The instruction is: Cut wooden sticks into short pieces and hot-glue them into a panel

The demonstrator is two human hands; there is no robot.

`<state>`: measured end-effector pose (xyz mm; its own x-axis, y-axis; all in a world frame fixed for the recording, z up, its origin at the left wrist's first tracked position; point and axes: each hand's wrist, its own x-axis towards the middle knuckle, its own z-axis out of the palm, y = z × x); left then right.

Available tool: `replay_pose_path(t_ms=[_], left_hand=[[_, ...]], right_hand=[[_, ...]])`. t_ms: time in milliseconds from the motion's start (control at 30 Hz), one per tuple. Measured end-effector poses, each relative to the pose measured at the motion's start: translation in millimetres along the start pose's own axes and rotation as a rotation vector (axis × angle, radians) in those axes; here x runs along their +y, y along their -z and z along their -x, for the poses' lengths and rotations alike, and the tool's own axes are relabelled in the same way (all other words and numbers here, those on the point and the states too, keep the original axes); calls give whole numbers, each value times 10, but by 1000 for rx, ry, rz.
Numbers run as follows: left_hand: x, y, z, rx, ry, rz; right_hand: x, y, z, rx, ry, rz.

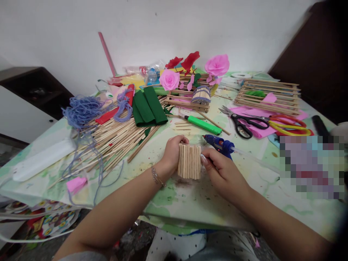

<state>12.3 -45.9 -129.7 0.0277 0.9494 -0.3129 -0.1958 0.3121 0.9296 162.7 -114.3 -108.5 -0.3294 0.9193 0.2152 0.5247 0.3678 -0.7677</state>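
Observation:
A small cup-like piece made of short wooden sticks (189, 162) stands side by side in a row between my hands, above the front of the table. My left hand (174, 152) is closed around its left side, the fingertips curling behind the upper edge. At the right edge, my right hand (217, 166) pinches with thumb and fingers against the sticks. Just behind my right hand lies a blue hot glue gun (219, 144) with a clear glue stick in its back. A green utility knife (205, 125) rests farther back.
Loose wooden sticks (119, 145), purple yarn (81, 110) and folded green paper (149, 107) cover the left side. Paper flowers (169, 79) stand at the back. Black scissors (244, 123) and a stick rack (268, 96) lie right. A white tray-like piece (45, 159) sits front left.

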Motion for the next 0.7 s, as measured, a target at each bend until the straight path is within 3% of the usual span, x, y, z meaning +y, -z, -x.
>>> replay_pose_path(t_ms=[700], left_hand=[[-22,4,32,55,-231,-210]], right_hand=[[22,-12,-13,-18,22,11]])
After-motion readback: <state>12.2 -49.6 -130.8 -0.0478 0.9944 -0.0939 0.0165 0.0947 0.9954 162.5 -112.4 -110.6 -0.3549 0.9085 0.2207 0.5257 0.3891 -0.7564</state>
